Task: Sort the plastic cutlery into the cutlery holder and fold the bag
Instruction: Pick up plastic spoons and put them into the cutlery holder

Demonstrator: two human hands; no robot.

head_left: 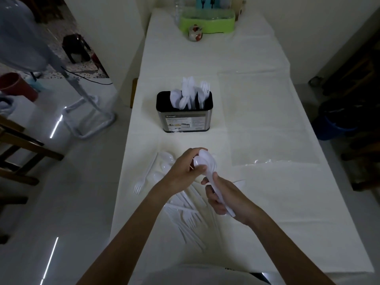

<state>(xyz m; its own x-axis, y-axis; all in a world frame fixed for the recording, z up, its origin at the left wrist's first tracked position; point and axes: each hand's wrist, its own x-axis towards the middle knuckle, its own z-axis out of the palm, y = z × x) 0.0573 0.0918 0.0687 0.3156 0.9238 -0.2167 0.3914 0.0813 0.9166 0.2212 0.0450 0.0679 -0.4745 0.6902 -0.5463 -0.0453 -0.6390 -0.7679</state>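
A black and steel cutlery holder (185,122) stands mid-table, with white plastic spoons, knives and forks upright in it. Over the near part of the table my right hand (224,197) grips the handles of a bunch of white spoons (207,161). My left hand (185,169) is closed on the bowls of the same bunch. Beneath my hands lies a loose pile of white cutlery (189,219), with a single fork (141,182) at its left. A clear plastic bag (267,120) lies flat on the cloth to the right of the holder.
The table (287,202) wears a white cloth. At its far end stand a green tray (207,21) and a small round jar (195,32). Wooden chairs (18,145) and a white fan stand (88,112) are on the floor to the left; dark bins (337,120) to the right.
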